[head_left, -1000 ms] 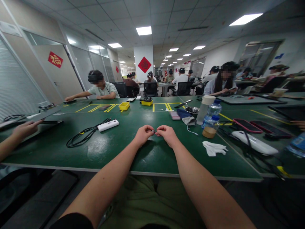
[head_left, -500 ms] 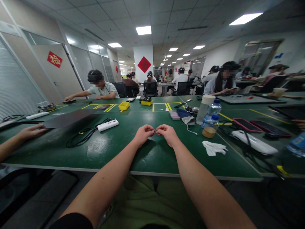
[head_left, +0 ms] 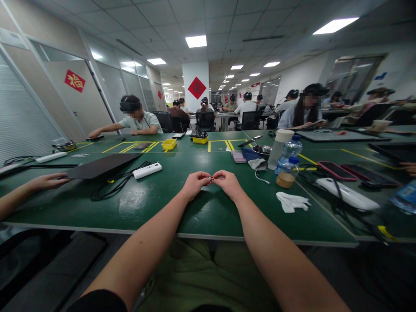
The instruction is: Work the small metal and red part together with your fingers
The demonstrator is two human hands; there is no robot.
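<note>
My left hand [head_left: 194, 184] and my right hand [head_left: 230, 183] meet over the green table [head_left: 156, 203], fingertips pinched together. Between them sits a tiny metal part [head_left: 211, 178], too small to name, gripped from both sides. Both hands hover just above the tabletop, wrists raised. A white power bank [head_left: 147, 170] with a black cable [head_left: 113, 184] lies to the left of my left hand. A crumpled white cloth [head_left: 291, 202] lies to the right of my right hand.
A neighbour's hand [head_left: 47, 181] at left touches a dark laptop [head_left: 100, 166]. Bottles [head_left: 288, 162] and a white cup [head_left: 279, 148] stand at right, with phones [head_left: 338, 171] and a white device [head_left: 347, 194] beyond. Yellow bins [head_left: 169, 144] sit farther back. Other people work at distant tables.
My hands have stayed pinched on the small part, barely shifting. The neighbour at left slid a dark laptop rightward across the table and lowered it flat.
</note>
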